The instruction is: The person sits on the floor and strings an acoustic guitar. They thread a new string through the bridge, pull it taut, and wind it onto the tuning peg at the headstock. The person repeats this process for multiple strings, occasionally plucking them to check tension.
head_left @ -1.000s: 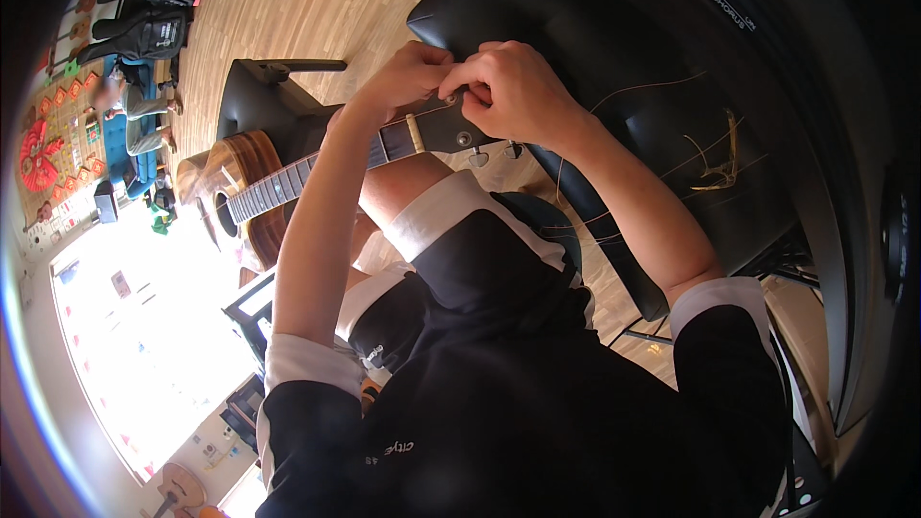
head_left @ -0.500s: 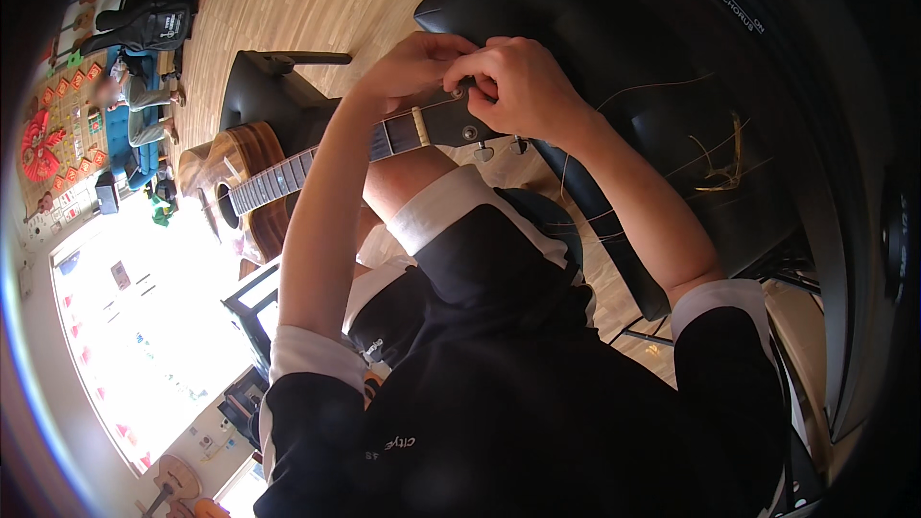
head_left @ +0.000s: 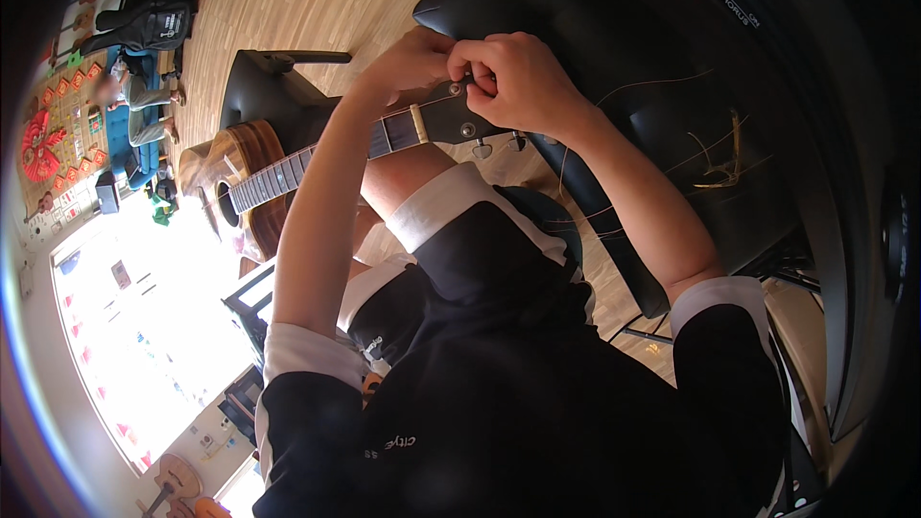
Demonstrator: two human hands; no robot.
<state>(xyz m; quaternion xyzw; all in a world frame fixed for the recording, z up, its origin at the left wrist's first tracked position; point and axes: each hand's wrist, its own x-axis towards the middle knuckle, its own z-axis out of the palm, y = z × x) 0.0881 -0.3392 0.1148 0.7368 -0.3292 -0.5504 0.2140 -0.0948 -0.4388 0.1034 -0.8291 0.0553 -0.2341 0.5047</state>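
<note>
An acoustic guitar (head_left: 257,149) lies across my lap, its neck running up to the right and its headstock (head_left: 443,123) beneath my hands. My left hand (head_left: 411,59) is closed at the far edge of the headstock, its fingertips mostly hidden. Close against it, my right hand (head_left: 518,84) has its fingers curled over the headstock near a round metal tuner post (head_left: 468,129). Whatever the two hands pinch is too small or too covered to make out. Silver tuning pegs (head_left: 483,149) stick out along the near edge of the headstock.
Loose thin strings and a yellowish coil (head_left: 724,173) lie on a black padded seat (head_left: 576,0) to the right. A black chair (head_left: 264,86) stands behind the guitar. Far left, a person (head_left: 144,101) sits on a blue sofa (head_left: 144,158), near black guitar bags (head_left: 149,24).
My left hand has turned slightly, its fingers now further behind the right hand. My right hand has shifted a little left and up. The guitar stays nearly in place.
</note>
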